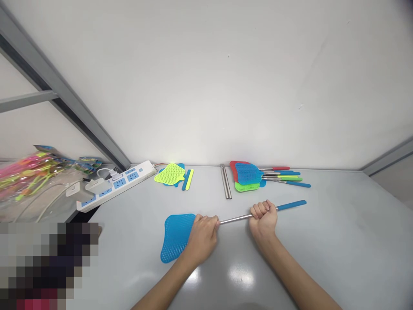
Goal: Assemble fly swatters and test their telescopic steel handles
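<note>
A blue fly swatter (178,236) with a metal rod and a blue grip is between my hands, low over the grey table. My left hand (204,236) is closed around the neck where the perforated head meets the rod. Farther right, my right hand (263,217) wraps round the rod just beside the blue grip (292,205). Beyond my hands lie two bare metal tubes (226,181), side by side. To their right is a pile of fly swatters (248,173) with red, blue and green heads, their handles pointing right.
A yellow swatter head (171,174) lies over a blue one at the back left, beside a blue and a yellow grip (189,179). A white power strip (118,185) with plugs sits at the table's left edge. Bagged colourful items (38,172) are farther left. A wall (232,86) closes the back.
</note>
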The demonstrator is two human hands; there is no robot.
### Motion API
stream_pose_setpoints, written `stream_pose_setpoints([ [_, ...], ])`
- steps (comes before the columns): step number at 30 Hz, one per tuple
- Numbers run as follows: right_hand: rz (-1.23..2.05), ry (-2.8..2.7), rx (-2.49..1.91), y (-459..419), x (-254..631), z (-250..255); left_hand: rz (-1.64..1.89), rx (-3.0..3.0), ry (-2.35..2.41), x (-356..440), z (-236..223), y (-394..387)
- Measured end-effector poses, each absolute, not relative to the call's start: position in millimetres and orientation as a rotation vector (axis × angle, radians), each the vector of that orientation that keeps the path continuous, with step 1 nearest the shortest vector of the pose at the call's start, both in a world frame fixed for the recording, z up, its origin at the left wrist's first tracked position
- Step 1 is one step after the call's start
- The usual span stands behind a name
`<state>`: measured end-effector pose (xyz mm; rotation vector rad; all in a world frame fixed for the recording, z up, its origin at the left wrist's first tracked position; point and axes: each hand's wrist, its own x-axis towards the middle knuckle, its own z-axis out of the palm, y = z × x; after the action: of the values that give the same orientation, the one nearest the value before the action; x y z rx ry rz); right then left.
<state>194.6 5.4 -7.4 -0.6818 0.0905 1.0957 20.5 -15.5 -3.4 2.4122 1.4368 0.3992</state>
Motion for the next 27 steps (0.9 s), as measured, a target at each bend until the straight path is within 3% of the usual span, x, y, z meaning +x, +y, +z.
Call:
stream_pose_setpoints([
  [27, 1.120, 0.144, -0.654, 2.4, 187.3, -8.7, 0.384, 2.449, 1.490, 27.8, -6.1, -21.3],
])
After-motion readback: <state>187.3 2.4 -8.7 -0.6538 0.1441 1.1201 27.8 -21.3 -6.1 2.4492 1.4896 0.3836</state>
